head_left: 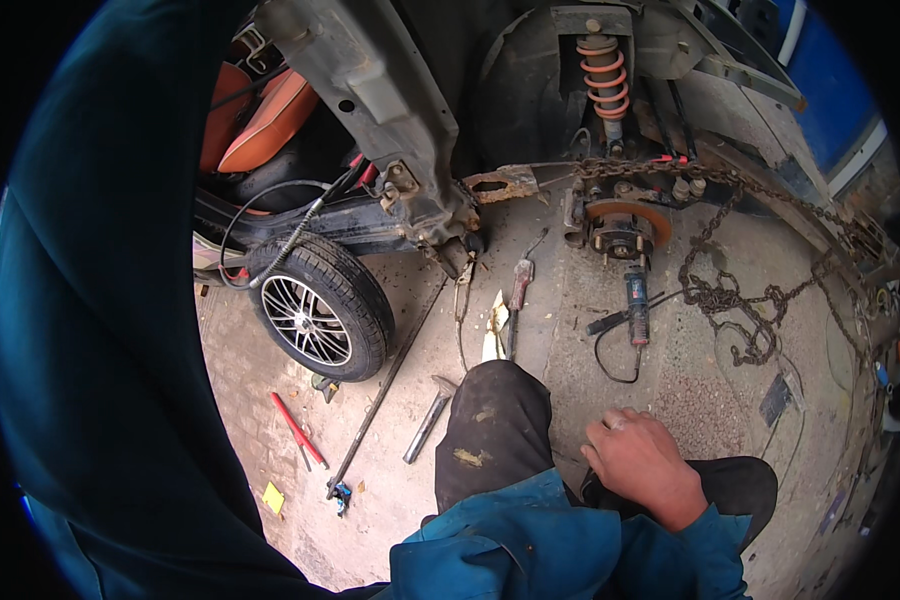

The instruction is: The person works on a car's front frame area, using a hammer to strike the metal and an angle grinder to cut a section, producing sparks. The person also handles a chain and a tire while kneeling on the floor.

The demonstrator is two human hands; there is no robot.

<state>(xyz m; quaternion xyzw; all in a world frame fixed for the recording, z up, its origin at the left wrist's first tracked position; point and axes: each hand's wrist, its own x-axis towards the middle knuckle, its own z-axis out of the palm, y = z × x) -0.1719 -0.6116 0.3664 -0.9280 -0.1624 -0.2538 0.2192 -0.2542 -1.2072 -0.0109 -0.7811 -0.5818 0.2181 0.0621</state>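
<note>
My right hand [642,460] rests by my right knee, its fingers curled in and no tool showing from it. The palm side faces away from view. My left arm [100,300] fills the left side as a raised blue sleeve, and its hand is out of view. Ahead of my right hand, a blue and black angle grinder [637,300] stands beneath the rusty brake disc and hub [625,230]. A hammer [430,425] lies left of my left knee [495,430].
A wheel [320,310] leans by the car's sill. Near it lie a long metal bar [385,385] and a red-handled tool [295,428]. A rusty chain [740,300] drapes at right. An orange coil spring [605,78] sits in the wheel arch. A dark red tool [521,285] lies ahead.
</note>
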